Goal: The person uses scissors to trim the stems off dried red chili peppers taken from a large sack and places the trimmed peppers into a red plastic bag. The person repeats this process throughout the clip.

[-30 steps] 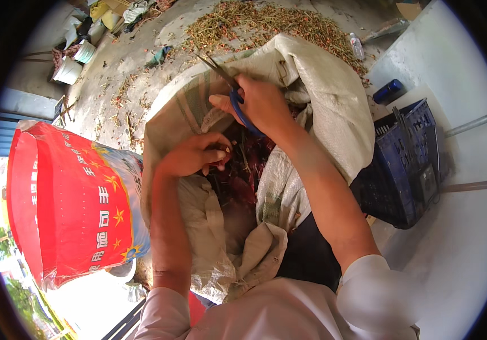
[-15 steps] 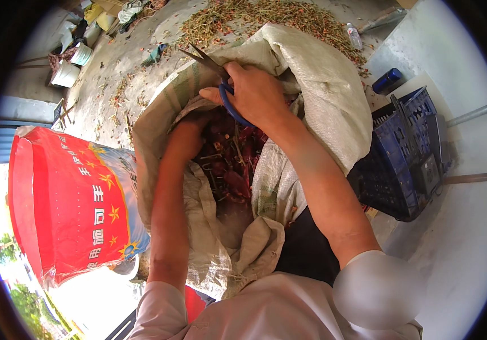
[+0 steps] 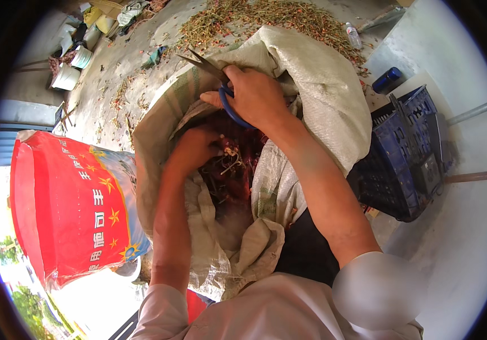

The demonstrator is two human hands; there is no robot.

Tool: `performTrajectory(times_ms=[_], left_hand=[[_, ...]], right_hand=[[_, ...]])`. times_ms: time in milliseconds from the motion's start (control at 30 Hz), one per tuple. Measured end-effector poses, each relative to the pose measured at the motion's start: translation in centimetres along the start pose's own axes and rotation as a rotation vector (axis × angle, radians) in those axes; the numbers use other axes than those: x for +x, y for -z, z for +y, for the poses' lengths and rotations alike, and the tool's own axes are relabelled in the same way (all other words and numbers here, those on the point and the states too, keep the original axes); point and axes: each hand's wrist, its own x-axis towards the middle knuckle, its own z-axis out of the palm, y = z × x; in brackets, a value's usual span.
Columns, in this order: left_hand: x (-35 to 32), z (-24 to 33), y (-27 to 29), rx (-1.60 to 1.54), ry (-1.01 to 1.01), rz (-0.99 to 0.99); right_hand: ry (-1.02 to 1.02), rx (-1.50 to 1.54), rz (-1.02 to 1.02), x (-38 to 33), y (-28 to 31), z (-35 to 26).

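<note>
Reached deeper into the sack since a second ago: left hand (image 3: 195,148), then at the sack's rim, now sunk among the dark red stalks; right hand lifted a little toward the far rim. Suggests another bunch being gathered for cutting.

From left to right: one red printed sack (image 3: 71,204), standing full. Next, one pale woven sack (image 3: 323,96), mouth open, folded back. Left hand inside it, fingers curled round a tangle of red peppers and stems (image 3: 229,164); grip partly hidden. Right hand (image 3: 255,96) above, closed through the blue handles of one pair of scissors (image 3: 212,71), blades apart, pointing up-left. Further right, one dark blue plastic crate (image 3: 408,158). Beyond, one loose heap of cut stems (image 3: 266,17) on the concrete.
</note>
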Motion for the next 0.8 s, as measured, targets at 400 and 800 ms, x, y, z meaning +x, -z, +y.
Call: performTrajectory(times_ms=[400, 800], left_hand=[[-1.8, 1.7, 3.9, -0.979, 0.163, 0.436], [-2.3, 0.8, 5.6, -1.26, 0.212, 0.735]], right_hand=[[-0.138, 0.355, -0.262, 0.3, -1.5, 1.4], [0.066, 0.13, -0.248, -1.2, -0.1, -1.3]])
